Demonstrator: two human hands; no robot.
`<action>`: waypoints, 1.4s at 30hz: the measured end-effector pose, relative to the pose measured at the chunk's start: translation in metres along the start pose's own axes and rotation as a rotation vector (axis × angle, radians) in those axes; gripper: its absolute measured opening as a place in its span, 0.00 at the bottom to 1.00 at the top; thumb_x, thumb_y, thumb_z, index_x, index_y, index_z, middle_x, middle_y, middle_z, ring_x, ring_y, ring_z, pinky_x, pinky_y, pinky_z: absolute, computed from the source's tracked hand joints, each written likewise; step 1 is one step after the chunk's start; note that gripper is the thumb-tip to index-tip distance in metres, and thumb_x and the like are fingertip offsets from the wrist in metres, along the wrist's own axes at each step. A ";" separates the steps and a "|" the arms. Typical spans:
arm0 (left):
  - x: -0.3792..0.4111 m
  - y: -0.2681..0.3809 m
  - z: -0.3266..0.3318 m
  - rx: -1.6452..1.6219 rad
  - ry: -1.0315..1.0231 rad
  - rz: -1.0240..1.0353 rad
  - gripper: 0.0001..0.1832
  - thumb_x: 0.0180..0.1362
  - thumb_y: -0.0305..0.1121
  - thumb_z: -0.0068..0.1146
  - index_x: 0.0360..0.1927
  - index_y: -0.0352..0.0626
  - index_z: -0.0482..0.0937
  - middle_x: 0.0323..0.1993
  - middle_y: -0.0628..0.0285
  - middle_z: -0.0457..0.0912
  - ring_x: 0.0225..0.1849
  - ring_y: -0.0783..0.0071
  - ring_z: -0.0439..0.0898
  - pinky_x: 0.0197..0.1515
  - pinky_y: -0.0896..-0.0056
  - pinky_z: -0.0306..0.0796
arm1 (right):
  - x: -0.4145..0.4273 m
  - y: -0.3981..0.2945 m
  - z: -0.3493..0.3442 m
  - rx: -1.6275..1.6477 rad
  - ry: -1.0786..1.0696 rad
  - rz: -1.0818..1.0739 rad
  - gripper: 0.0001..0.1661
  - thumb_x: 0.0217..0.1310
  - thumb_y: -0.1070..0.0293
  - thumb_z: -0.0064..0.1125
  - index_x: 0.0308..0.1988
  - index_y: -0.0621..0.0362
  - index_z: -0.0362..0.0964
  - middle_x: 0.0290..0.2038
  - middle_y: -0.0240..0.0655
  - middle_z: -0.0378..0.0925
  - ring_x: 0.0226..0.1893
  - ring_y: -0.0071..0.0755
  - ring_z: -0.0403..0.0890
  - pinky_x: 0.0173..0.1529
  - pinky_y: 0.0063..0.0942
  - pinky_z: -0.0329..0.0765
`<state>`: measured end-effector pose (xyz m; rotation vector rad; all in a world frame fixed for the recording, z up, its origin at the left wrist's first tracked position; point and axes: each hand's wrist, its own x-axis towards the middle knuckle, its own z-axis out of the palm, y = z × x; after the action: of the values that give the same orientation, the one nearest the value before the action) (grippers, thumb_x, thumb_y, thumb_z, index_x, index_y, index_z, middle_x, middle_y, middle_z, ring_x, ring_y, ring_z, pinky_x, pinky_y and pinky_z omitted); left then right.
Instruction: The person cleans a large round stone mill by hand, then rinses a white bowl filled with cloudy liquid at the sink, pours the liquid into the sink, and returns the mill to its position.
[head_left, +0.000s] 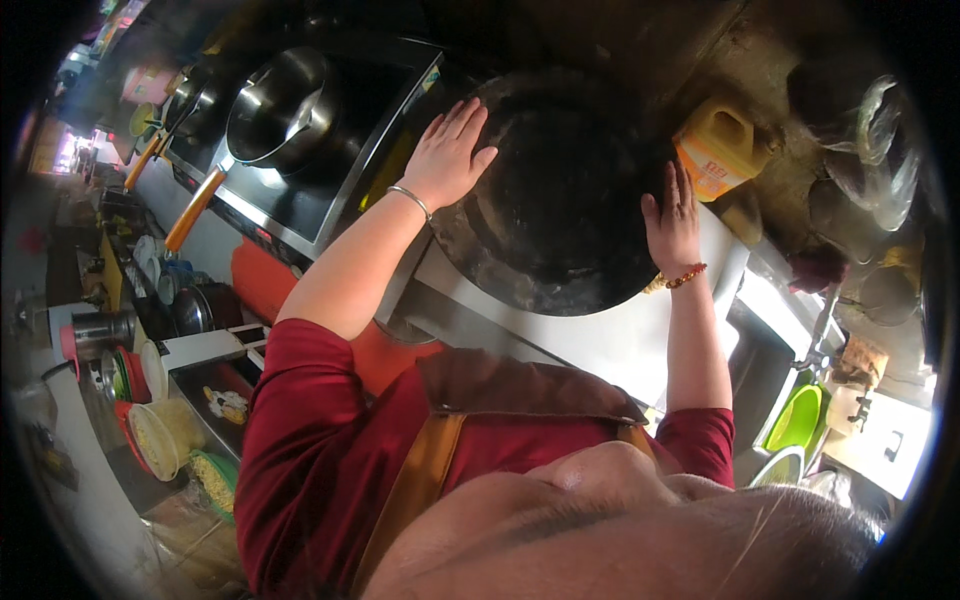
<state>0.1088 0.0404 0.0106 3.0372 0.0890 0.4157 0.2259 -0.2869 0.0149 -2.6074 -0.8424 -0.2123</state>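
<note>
In front of me is a large round black vessel, which looks like a wok; its dark interior shows little detail. My left hand, with a silver bangle at the wrist, lies flat at its left rim, fingers extended and thumb apart. At the opposite rim is my right hand, wearing a beaded bracelet, with straight fingers and the thumb held away. Neither hand grasps anything; whether the palms press on the rim cannot be told. Just beyond my right fingertips stands a yellow plastic jug with an orange label.
Left of the black vessel, a steel saucepan with a wooden handle sits on a black glass cooktop. An orange-red container is below it. At right are a metal tap, a green basin and clear plastic bags.
</note>
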 end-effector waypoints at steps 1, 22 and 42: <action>0.000 0.000 0.000 0.002 0.000 0.001 0.30 0.64 0.50 0.35 0.65 0.44 0.56 0.68 0.59 0.54 0.69 0.63 0.52 0.69 0.61 0.46 | 0.000 0.000 -0.002 0.001 -0.007 0.013 0.34 0.63 0.56 0.44 0.63 0.62 0.51 0.65 0.46 0.51 0.66 0.47 0.51 0.67 0.37 0.52; 0.007 -0.001 0.003 0.032 -0.032 0.020 0.30 0.64 0.49 0.37 0.65 0.45 0.55 0.68 0.60 0.53 0.69 0.64 0.52 0.68 0.60 0.46 | 0.002 -0.001 0.000 0.024 -0.010 0.045 0.36 0.62 0.55 0.46 0.63 0.62 0.50 0.65 0.46 0.50 0.66 0.48 0.53 0.67 0.35 0.54; 0.014 -0.007 0.008 0.062 -0.041 0.048 0.30 0.64 0.48 0.38 0.66 0.47 0.55 0.69 0.62 0.52 0.69 0.65 0.52 0.68 0.61 0.46 | -0.005 0.001 0.004 0.085 0.037 0.063 0.35 0.61 0.58 0.49 0.62 0.63 0.53 0.64 0.47 0.52 0.64 0.48 0.55 0.66 0.34 0.56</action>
<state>0.1243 0.0475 0.0060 3.1131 0.0275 0.3598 0.2227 -0.2884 0.0093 -2.5383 -0.7390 -0.2021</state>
